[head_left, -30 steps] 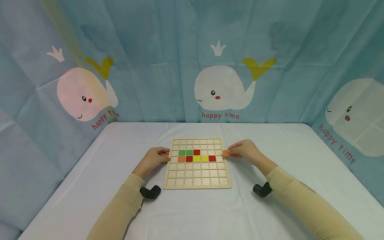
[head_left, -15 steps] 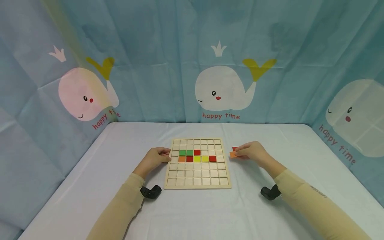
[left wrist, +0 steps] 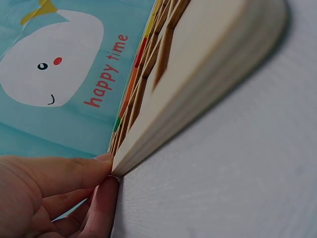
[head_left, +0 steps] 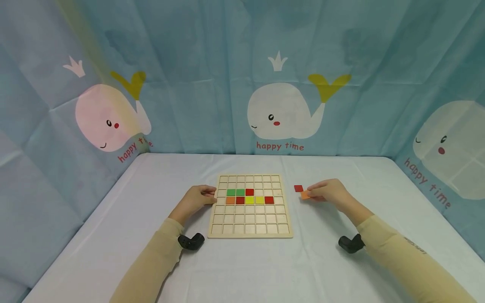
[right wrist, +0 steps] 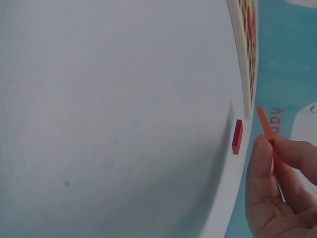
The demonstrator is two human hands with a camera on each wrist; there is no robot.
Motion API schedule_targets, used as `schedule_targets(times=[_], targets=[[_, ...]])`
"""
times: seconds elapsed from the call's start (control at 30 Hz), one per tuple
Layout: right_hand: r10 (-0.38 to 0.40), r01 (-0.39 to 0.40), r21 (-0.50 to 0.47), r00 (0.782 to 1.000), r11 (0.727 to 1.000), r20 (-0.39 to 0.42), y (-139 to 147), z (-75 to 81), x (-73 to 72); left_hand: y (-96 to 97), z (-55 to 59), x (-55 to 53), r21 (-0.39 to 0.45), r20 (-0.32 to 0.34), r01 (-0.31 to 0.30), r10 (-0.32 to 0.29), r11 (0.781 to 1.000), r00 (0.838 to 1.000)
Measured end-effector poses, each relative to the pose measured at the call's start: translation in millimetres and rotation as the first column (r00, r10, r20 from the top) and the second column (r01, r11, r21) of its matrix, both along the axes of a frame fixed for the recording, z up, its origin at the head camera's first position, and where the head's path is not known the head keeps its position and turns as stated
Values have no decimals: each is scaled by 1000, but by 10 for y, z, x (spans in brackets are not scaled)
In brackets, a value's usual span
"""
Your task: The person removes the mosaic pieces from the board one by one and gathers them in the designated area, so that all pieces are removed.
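Note:
A square wooden grid board lies flat on the white table. My left hand grips its left edge; the left wrist view has thumb and fingers pinching the pale wooden rim. Two rows of coloured square tiles sit in the grid: green and red above, orange, red and yellow below. Right of the board, my right hand pinches an orange tile between thumb and fingers, held up on edge in the right wrist view. A loose red tile lies on the table beside it.
White cloth covers the table. A blue curtain printed with whales hangs behind and at both sides. Black curved pieces are worn at both wrists, below the beige sleeves.
My right hand has drawn rightward from the board's right edge, carrying the orange tile. The red tile, hidden earlier, now shows whole on the table. My left hand stays at the board's edge.

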State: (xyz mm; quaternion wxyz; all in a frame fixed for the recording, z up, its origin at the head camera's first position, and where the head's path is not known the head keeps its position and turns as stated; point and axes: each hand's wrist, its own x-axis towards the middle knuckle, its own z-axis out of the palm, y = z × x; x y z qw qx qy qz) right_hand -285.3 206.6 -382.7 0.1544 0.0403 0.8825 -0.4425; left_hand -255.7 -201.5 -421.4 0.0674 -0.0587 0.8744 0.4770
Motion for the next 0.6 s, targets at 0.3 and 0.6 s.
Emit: schedule_targets(times=[0.3, 0.6], targets=[[-18, 18, -45, 1000, 999, -1, 107, 2, -39, -14, 5, -1, -11, -3, 5, -5, 1000, 1000], [-52, 53, -56, 998, 997, 28, 202, -10, -81, -11, 6, 3, 6, 2, 11, -11, 1000, 1000]])
